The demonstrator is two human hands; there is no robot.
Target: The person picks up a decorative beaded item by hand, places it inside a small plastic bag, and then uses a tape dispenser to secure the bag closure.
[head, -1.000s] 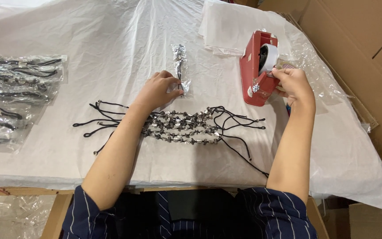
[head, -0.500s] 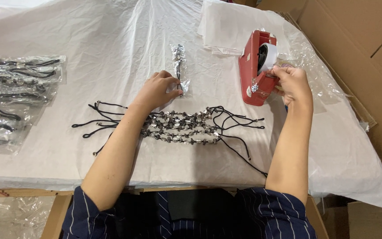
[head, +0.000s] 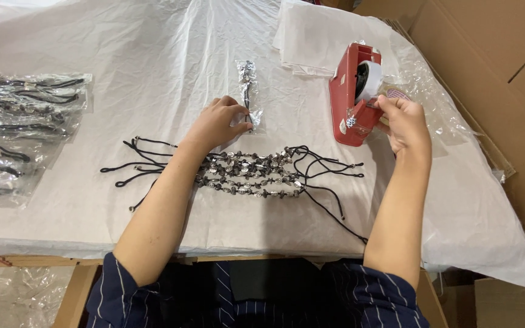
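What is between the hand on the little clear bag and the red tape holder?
Nothing visible. The left hand rests on the little bag, and only bare white table cover lies between it and the red tape holder, which the right hand touches.

a narrow clear packet point(head: 249, 91) lies mid-table; filled clear packets point(head: 16, 130) are stacked at the left edge.

A wooden counter point(head: 7, 261) is standing under a crinkled white plastic sheet point(head: 123, 54), which is hanging over its right edge. Flattened brown cardboard point(head: 493, 67) is leaning along the right side. Even, soft light is falling across everything, casting faint shadows.
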